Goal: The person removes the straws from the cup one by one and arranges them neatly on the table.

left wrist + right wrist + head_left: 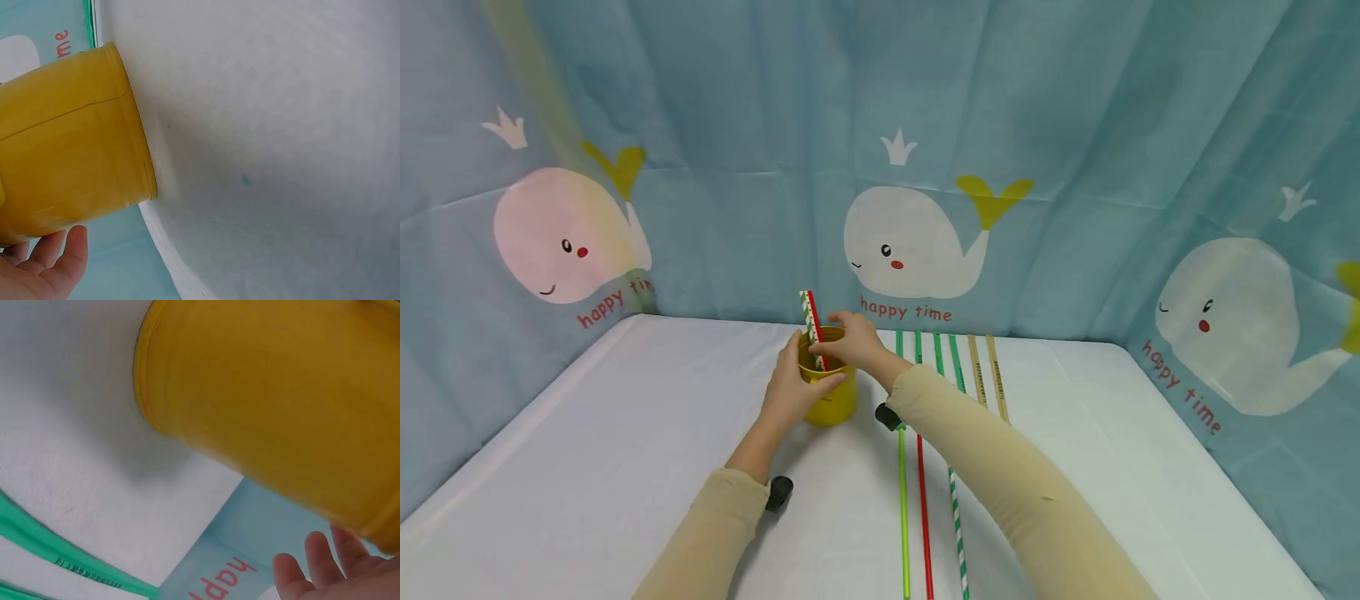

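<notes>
A yellow bucket (831, 408) stands on the white table, with a red stick (815, 310) and a green-and-white patterned stick (808, 317) leaning upright inside it. My left hand (793, 385) grips the bucket from the left, thumb across its front and fingers along the rim. From the right, my right hand (853, 340) holds the rim, its thumb over the opening by the sticks. In the right wrist view, the fingers (322, 556) of that hand lie along the bucket's outside. The left wrist view has the left fingers (69, 256) against the bucket's side.
Right of the bucket lie long thin strips in a row: green strips (937, 354), tan strips (996, 375), a light green stick (904, 508), a red stick (924, 517) and a green-and-white striped stick (957, 517). My right sleeve covers part of them. A whale-printed curtain (1075, 100) hangs behind.
</notes>
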Demonstrator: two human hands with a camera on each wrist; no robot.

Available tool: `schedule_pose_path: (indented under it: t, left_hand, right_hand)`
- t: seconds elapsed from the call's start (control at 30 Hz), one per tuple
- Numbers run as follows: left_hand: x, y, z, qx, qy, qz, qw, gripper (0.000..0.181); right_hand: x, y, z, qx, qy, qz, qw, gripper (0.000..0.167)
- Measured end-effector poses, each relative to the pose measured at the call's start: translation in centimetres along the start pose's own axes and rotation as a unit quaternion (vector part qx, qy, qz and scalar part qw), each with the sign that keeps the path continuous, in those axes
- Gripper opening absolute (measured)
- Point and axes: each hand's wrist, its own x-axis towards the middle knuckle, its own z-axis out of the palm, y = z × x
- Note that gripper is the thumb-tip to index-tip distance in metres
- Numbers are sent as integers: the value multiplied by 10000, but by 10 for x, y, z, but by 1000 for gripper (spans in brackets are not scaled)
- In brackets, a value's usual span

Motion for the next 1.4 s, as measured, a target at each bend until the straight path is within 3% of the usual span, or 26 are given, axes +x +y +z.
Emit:
schedule_pose_path:
  t: [0.37,0.53,0.7,0.87,1.23,1.4]
  left_hand:
    - [1,1,3,16,-11,53,10000,99]
    - [1,3,4,17,26,55,10000,99]
    - [1,3,5,71,74,15,9999,99]
    - [0,4,5,130,93,-25,9999,99]
    - [-1,2,4,99,124,-89,9998,97]
    - [-2,1,2,35,125,-149,9998,98]
  right_hand:
    - [5,-6,2,-515,141,239,9983,47]
    - [8,-4,1,-418,234,306,9984,39]
    - [9,-2,0,214,220,320,9990,32]
    - [8,2,1,985,290,392,9939,27]
    - [6,8,-1,1853,639,794,9774,33]
    - [0,10,-6,2204,808,652,9699,28]
